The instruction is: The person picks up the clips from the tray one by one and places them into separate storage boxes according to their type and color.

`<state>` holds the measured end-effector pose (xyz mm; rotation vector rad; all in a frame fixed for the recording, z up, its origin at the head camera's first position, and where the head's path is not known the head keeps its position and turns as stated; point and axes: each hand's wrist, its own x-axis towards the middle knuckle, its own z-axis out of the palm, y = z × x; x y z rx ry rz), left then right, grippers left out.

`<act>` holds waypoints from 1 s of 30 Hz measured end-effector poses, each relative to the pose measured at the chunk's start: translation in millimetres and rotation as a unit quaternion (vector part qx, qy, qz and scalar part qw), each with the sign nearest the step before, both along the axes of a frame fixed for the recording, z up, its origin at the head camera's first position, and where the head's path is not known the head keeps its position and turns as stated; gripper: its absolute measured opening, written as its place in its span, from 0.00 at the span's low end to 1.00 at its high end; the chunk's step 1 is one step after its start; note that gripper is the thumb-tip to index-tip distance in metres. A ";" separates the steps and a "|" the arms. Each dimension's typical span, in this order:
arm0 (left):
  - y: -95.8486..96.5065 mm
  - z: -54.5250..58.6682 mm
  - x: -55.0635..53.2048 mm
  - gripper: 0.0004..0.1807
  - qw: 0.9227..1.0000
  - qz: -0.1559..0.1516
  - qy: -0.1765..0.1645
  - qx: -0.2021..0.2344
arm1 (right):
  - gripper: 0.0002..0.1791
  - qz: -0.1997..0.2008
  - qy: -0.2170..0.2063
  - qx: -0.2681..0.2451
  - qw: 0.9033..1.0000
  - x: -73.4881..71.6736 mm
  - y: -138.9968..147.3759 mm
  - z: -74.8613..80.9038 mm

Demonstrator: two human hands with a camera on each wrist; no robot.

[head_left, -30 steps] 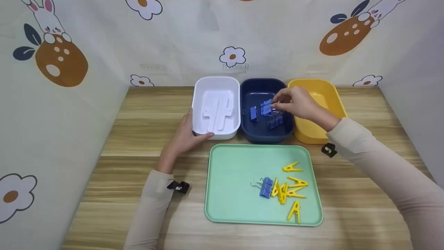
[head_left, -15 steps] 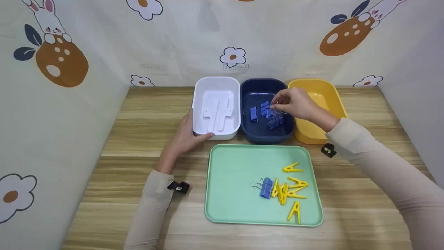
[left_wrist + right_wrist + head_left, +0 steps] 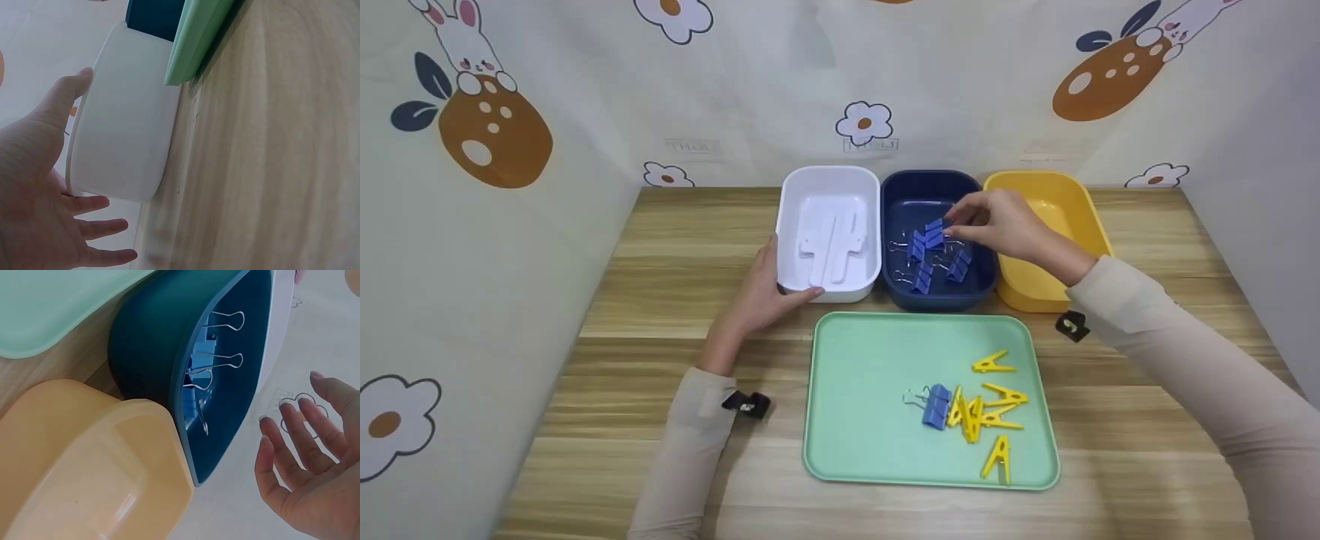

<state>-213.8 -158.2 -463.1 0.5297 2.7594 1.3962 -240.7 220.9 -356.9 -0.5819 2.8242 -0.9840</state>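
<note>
My left hand [image 3: 757, 296] is at the near left corner of a white box [image 3: 828, 180]. Its thumb lies on the rim and its fingers extend, spread, along the outer wall, plainest in the left wrist view. Above the navy box [image 3: 913, 288] is my right hand [image 3: 1011, 225], its fingers loosely bent with nothing between them, as the right wrist view shows. Several blue binder clips [image 3: 916, 246] lie inside the navy box, their wire handles [image 3: 228, 322] sticking out. Another blue binder clip [image 3: 936, 407] lies on the green tray [image 3: 862, 442] beside several yellow clothespins [image 3: 996, 416].
A yellow box [image 3: 1054, 202] stands against the navy one on its right, partly covered by my right forearm. The three boxes form a row behind the tray on the wooden table [image 3: 690, 285]. Patterned cloth walls [image 3: 765, 82] rise at the back and sides.
The right hand has let go of a blue binder clip, which dropped into the navy box. Clips in there have shifted and spread apart. My left hand stays at the white box.
</note>
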 end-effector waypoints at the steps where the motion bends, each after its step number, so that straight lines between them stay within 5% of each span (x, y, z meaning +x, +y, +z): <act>1: 0.0 -0.1 0.0 0.62 1.000 -0.001 0.001 0.003 | 0.15 0.002 0.001 0.000 1.000 0.6 0.6 0.2; 30: 0.3 -3.1 -1.9 0.64 1.000 0.002 0.001 0.003 | 0.15 -0.010 -0.003 -0.015 1.000 39.4 12.4 -8.7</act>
